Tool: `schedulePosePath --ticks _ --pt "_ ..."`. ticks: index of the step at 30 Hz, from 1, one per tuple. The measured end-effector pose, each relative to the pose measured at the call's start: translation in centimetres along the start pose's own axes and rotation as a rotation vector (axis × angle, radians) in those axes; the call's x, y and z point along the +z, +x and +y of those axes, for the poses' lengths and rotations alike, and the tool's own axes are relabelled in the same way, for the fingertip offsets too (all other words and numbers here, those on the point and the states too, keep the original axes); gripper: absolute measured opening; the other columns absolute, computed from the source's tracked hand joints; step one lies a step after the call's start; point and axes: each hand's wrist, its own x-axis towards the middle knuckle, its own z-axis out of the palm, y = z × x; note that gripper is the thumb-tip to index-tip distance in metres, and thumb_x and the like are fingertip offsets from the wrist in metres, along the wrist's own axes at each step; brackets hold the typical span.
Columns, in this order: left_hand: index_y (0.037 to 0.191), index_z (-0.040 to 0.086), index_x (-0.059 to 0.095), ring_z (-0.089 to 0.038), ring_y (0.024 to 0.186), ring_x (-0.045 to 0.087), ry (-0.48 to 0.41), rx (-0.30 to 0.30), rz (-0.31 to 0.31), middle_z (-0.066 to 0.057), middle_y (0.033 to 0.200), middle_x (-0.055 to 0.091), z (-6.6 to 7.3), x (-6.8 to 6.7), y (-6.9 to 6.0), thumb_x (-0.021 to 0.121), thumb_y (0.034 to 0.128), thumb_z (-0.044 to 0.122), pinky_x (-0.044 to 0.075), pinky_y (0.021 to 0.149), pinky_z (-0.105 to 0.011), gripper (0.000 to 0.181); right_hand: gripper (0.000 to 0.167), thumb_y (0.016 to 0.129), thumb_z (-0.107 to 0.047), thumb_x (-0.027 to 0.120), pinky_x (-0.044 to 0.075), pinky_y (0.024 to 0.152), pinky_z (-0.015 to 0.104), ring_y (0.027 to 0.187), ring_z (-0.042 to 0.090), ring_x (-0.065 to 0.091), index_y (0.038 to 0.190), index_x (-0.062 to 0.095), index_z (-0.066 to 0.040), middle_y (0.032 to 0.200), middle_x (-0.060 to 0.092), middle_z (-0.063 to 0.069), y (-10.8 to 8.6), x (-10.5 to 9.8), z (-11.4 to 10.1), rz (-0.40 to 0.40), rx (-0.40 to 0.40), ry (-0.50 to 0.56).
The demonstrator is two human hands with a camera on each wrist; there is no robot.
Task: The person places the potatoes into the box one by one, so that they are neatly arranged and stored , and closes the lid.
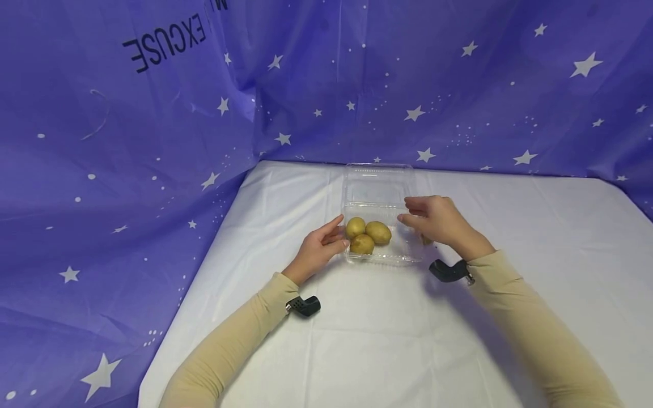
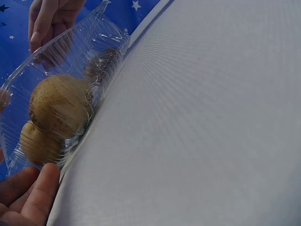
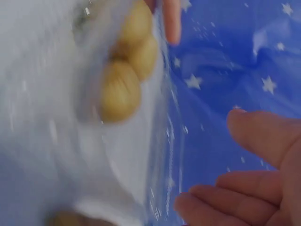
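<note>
Three oval yellow-brown potatoes (image 1: 378, 232) lie in a clear plastic clamshell (image 1: 374, 211), the bare left grip (image 1: 318, 248) at its side, the bare right grip (image 1: 439, 220) near perhaps a fourth potato (image 1: 425, 240).

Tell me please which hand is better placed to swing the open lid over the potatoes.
Probably the right hand: it looks empty and sits nearer the lid, while the left hand is beside the potatoes.

Purple sheeting (image 1: 316, 34) with white stars (image 1: 585, 65) hangs along 2 sides of a white-clothed table (image 1: 377, 334) — upside-down "EXCUSE" lettering (image 1: 152, 49) at upper left.
</note>
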Motion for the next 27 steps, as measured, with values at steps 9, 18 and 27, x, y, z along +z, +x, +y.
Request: schedulePosePath --ticks 9,18,27 --pt "0.158 0.011 0.039 -0.037 0.134 0.058 0.011 -0.006 -0.002 -0.021 0.149 0.055 -0.1 -0.5 0.1 0.067 0.0955 0.014 0.053 0.110 -0.039 0.068 0.053 0.099 -0.030 0.064 0.051 0.104 0.059 0.119 0.045 0.066 0.137 0.060 0.006 0.135 0.063 0.026 -1.1 -3.6 3.4 0.087 0.058 -0.007" --pt "0.157 0.011 0.039 -0.037 0.134 0.057 -0.002 -0.013 0.005 -0.022 0.149 0.055 -0.3 -0.3 -0.1 0.067 0.0956 0.014 0.054 0.109 -0.040 0.068 0.061 0.101 -0.037 0.060 0.046 0.108 0.062 0.123 0.049 0.061 0.140 0.055 0.009 0.136 0.060 0.029 -0.8 -3.8 6.8 0.055 0.145 -0.025" --pt "0.157 0.009 0.039 -0.038 0.133 0.059 -0.006 0.004 0.004 -0.023 0.147 0.055 0.1 0.1 0.0 0.067 0.0950 0.014 0.055 0.107 -0.039 0.068 0.070 0.103 -0.042 0.055 0.044 0.111 0.063 0.131 0.051 0.053 0.146 0.045 0.012 0.145 0.050 0.033 -0.5 -3.2 9.1 -0.003 0.197 0.011"
